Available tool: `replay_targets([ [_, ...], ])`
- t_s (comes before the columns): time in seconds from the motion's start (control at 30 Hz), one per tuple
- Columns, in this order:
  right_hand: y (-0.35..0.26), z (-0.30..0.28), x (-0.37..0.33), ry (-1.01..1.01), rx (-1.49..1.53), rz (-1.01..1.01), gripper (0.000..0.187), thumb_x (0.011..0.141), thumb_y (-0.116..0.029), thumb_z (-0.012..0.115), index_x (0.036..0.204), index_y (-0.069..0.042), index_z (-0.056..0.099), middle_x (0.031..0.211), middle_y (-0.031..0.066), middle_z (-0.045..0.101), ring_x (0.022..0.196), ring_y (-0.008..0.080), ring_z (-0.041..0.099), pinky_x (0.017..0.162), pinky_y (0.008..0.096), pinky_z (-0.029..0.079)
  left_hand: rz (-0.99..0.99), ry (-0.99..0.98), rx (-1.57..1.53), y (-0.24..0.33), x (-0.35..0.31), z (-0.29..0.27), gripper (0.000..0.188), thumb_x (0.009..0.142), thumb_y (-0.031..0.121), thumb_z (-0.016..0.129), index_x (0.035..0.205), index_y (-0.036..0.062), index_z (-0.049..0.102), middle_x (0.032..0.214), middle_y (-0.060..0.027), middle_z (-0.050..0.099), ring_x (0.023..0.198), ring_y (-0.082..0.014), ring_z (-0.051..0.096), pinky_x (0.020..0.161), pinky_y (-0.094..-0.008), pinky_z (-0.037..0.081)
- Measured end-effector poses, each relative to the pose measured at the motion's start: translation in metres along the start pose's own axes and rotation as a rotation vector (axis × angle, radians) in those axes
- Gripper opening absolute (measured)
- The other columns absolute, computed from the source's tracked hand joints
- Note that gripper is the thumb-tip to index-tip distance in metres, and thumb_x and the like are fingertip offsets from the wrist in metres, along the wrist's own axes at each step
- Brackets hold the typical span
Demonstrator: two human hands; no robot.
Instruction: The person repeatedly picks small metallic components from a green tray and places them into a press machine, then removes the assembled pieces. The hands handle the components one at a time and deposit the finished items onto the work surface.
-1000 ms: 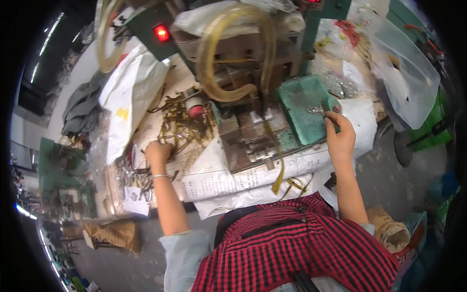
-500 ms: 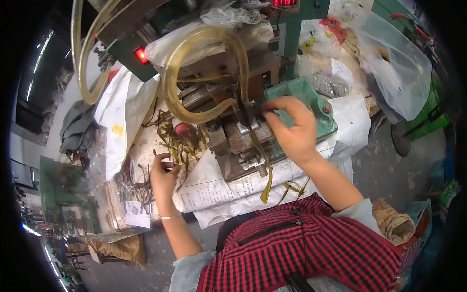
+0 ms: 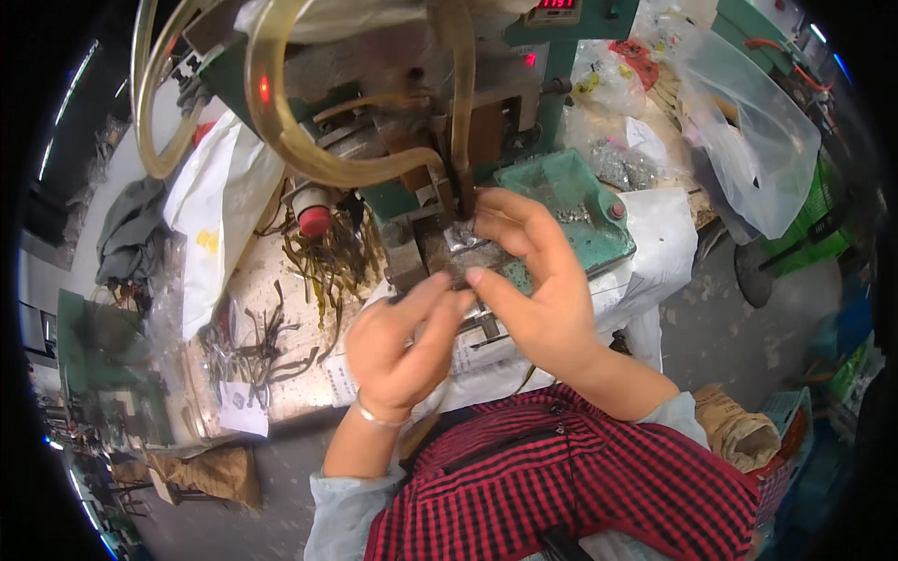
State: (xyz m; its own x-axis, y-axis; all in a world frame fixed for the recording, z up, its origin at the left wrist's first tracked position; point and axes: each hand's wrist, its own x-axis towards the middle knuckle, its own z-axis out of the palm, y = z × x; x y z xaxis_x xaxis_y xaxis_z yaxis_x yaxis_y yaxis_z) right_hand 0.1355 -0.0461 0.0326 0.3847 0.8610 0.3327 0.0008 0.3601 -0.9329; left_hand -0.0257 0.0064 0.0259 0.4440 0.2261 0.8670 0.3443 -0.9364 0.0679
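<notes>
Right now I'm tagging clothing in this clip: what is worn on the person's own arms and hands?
Both hands are bare, without gloves. The left hand has a thin silver-coloured bangle at the wrist. Pale blue-grey sleeves are pushed up past the forearms, under a red-and-black checked apron.

At 12 o'clock a small red digital display [image 3: 558,4] sits on the green machine panel. At 2 o'clock a large clear plastic bag [image 3: 748,140] slumps open, with a smaller clear bag [image 3: 608,79] holding red and yellow pieces just left of it. At 9 o'clock lies a white plastic bag [image 3: 220,215]; at 7 o'clock, a white paper label [image 3: 243,407].
</notes>
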Motion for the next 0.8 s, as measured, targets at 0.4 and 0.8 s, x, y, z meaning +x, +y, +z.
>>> replay_targets([
  [0.4,0.045,-0.123,0.043,0.268,-0.133,0.069,0.041,0.095,0.002,0.063,0.136,0.001,0.06,0.127,0.0114,0.069,0.117,0.0177,0.064,0.101,0.0305,0.049,0.058,0.044,0.046,-0.003,0.007,0.048,0.025,0.075,0.017,0.089,0.092,0.0061,0.074,0.092,-0.0053,0.073,0.058,-0.0136,0.059,0.049,-0.0268,0.041],
  [0.8,0.076,-0.154,0.011,0.219,-0.816,0.24,0.026,0.088,-0.008,0.071,0.113,-0.003,0.072,0.103,0.0114,0.075,0.095,0.0258,0.07,0.086,0.0365,0.054,0.034,0.043,0.102,0.003,0.007,0.048,0.025,0.075,0.018,0.089,0.092,0.0077,0.074,0.072,0.0003,0.056,0.053,-0.0156,0.05,0.048,-0.03,0.034],
])
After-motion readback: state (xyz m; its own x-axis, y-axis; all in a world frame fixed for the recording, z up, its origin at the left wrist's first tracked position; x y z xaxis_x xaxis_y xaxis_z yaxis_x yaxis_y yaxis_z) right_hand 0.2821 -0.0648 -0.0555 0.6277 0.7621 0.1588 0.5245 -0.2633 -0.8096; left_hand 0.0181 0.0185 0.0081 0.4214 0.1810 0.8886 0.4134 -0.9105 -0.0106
